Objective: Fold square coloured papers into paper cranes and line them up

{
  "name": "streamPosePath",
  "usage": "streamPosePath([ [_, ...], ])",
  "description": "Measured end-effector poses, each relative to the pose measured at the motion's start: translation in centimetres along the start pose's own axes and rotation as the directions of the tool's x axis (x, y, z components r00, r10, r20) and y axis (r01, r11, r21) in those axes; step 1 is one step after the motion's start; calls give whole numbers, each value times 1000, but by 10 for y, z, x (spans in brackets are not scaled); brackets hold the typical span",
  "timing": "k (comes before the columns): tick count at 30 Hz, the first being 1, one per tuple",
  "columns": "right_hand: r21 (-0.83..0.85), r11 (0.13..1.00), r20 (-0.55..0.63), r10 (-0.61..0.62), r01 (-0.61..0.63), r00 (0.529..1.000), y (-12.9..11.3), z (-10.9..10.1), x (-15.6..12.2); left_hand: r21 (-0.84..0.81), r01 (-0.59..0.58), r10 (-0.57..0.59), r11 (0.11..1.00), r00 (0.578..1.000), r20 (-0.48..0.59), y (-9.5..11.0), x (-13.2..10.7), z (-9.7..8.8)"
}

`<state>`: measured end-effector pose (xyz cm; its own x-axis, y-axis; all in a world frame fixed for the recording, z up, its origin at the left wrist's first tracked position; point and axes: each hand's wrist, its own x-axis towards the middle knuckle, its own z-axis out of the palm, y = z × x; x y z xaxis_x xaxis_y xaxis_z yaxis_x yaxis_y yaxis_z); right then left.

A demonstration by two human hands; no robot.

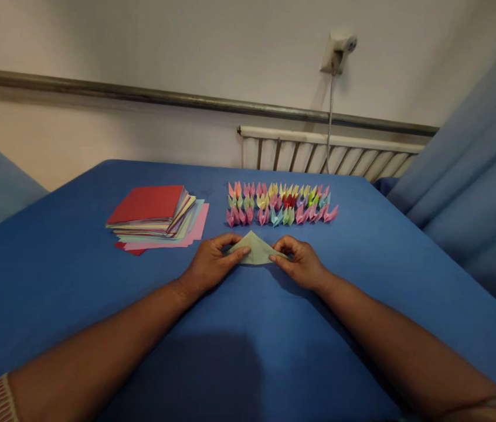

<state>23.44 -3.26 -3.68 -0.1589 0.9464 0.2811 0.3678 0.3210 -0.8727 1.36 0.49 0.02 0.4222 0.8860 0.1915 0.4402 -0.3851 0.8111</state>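
Note:
A pale green sheet of paper (254, 249), folded into a triangle with its peak pointing away from me, is held between my two hands. My left hand (215, 258) pinches its left corner, thumb lying on top. At the right corner, my right hand (298, 261) grips the paper between thumb and fingers. Just beyond the triangle stand rows of small folded paper cranes (277, 215) in pink, yellow, green, red and blue. To the left of my hands lies a stack of coloured paper squares (149, 205), a red one on top.
A blue cover (177, 363) spreads over the table. Behind it are a wall with a metal rail (177, 99), a radiator (292, 149) and a socket (336, 55) with a hanging cord. Blue curtains (476, 187) hang at the right.

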Motion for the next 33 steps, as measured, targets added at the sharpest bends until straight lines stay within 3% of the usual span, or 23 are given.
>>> streamPosePath([
  [9, 31, 999, 33, 12, -13, 999, -5, -1, -1, -20, -28, 28, 999, 999, 27, 6, -4, 3],
  [33, -201, 978, -22, -61, 55, 998, -16, 1, -6, -21, -31, 33, 999, 993, 117, 16, -8, 2],
])
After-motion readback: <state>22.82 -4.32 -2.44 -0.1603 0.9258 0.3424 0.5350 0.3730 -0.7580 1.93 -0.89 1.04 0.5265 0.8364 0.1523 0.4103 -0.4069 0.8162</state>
